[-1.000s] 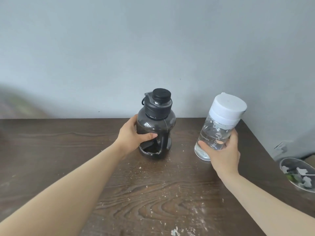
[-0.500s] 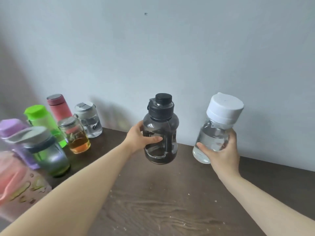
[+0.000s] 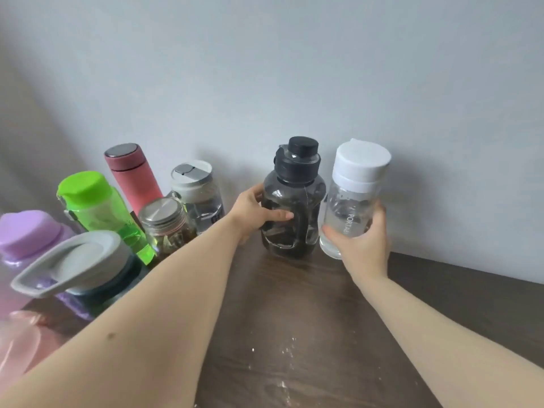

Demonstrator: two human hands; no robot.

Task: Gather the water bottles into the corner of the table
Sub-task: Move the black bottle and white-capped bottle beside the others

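Observation:
My left hand (image 3: 255,214) grips a smoky black jug bottle (image 3: 297,198) with a black cap, held upright close to the back wall. My right hand (image 3: 362,245) holds a clear bottle (image 3: 350,201) with a white lid just right of it, slightly tilted. Whether either bottle touches the dark wooden table (image 3: 294,334) I cannot tell. A cluster of bottles stands at the left: a pink flask (image 3: 134,178), a clear bottle with a grey lid (image 3: 200,192), a steel-lidded jar (image 3: 166,225), a green bottle (image 3: 100,207), a purple bottle (image 3: 26,234) and a grey-lidded bottle (image 3: 79,263).
A grey wall runs right behind the bottles. White crumbs dot the table near the front. A blurred pink container (image 3: 17,346) sits at the lower left edge.
Both hands lifted their bottles off the table and carried them left toward the cluster. The view swung left, and the cluster is now closer and larger.

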